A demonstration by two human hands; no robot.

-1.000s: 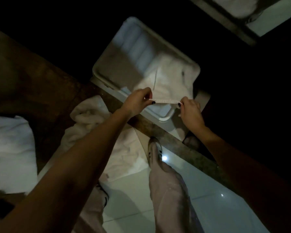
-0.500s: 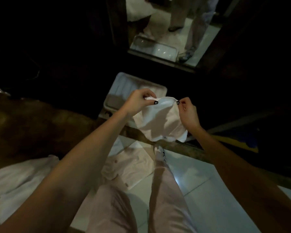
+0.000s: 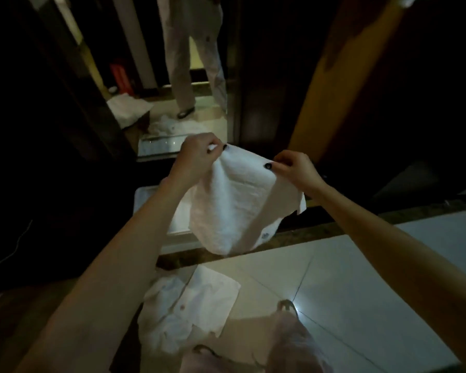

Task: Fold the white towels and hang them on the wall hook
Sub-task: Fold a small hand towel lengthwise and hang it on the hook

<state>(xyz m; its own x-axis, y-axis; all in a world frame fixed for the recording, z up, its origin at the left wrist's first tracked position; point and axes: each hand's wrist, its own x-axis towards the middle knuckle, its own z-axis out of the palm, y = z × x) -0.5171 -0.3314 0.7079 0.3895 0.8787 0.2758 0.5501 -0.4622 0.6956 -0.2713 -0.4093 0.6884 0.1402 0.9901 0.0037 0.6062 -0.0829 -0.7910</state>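
A small white towel (image 3: pixel 234 203) hangs in the air in front of me, held up by its top edge. My left hand (image 3: pixel 197 154) pinches its upper left corner and my right hand (image 3: pixel 293 168) pinches its upper right corner. The cloth droops below both hands, with a fold running down its right side. Another white towel (image 3: pixel 191 305) lies crumpled on the pale tiled floor near my feet. No wall hook shows in this dim view.
A white tray (image 3: pixel 151 200) sits on the floor behind the held towel, beyond a dark stone threshold (image 3: pixel 334 230). A mirror (image 3: pixel 172 76) ahead reflects legs and towels. My trouser legs (image 3: pixel 280 345) fill the bottom. Dark furniture stands to the left and right.
Both hands lifted the towel out of the tray and up to chest height; my view tilted upward, bringing the mirror into sight.
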